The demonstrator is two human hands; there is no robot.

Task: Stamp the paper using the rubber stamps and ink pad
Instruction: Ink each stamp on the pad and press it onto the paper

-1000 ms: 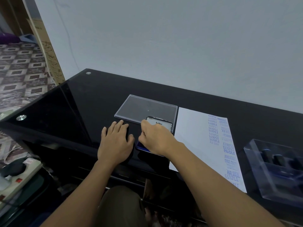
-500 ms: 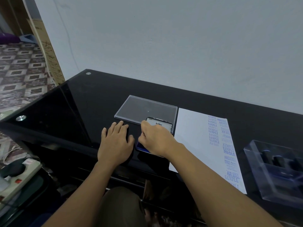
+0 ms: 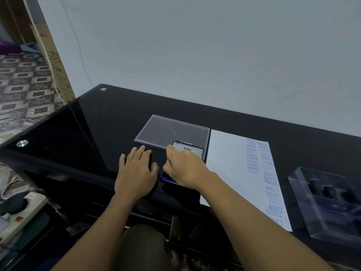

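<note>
The ink pad lies open near the table's front edge, its blue pad showing under my right hand. Its lid, labelled Artline, stands up behind the hand. My right hand is a fist pressed down over the pad, fingers curled round something it hides, apparently a rubber stamp. My left hand rests flat on the black table just left of the pad, holding nothing. The white paper lies to the right, with several blue stamp prints down its right side.
A clear plastic lid lies flat behind the ink pad. A clear tray holding dark stamps stands at the right edge. The black glass table ends close to my body. A power strip sits on the floor at the left.
</note>
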